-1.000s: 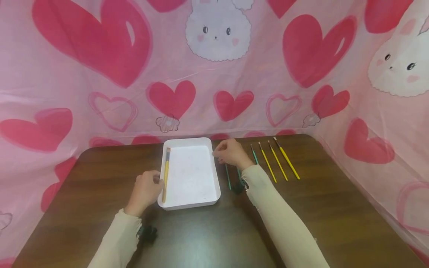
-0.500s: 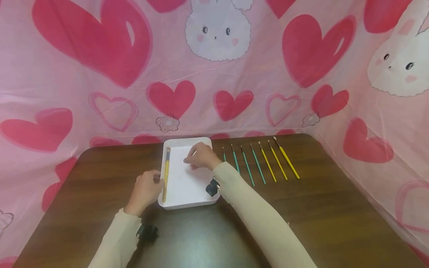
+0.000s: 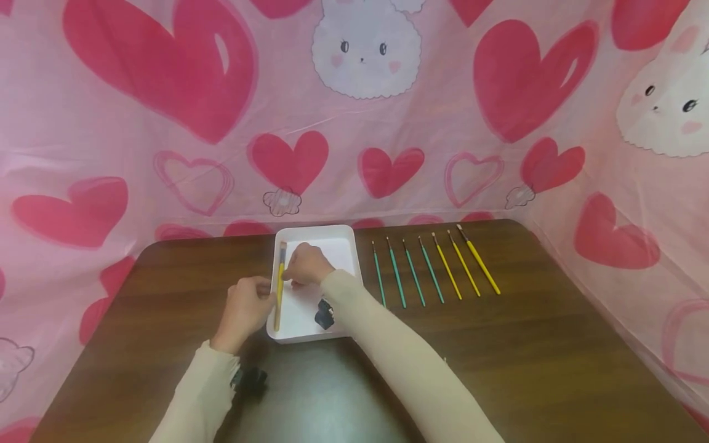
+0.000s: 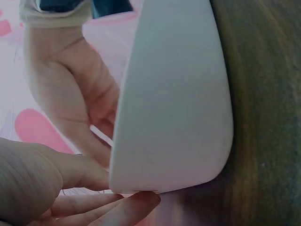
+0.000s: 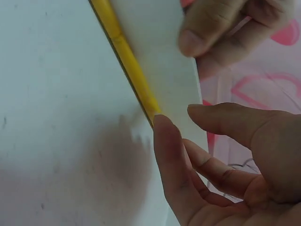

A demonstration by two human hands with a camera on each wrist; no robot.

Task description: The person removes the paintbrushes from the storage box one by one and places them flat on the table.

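A white rectangular tray lies on the table. Along its left inner side rests a wide flat paintbrush with a yellow handle, bristles toward the far end. My left hand holds the tray's left wall, with thumb at the rim and fingers against the outside, as the left wrist view shows. Over the tray, my right hand reaches the brush's handle. In the right wrist view the index fingertip touches or nearly touches the handle, while the thumb stands apart from it.
Right of the tray lies a row of thinner brushes: several teal ones and three yellow ones. The brown wooden table ends at a pink curtain printed with hearts and rabbits, at the back and sides.
My right hand has moved left, from the tray's right rim across its inside to the brush. The left hand has stayed at the left wall.
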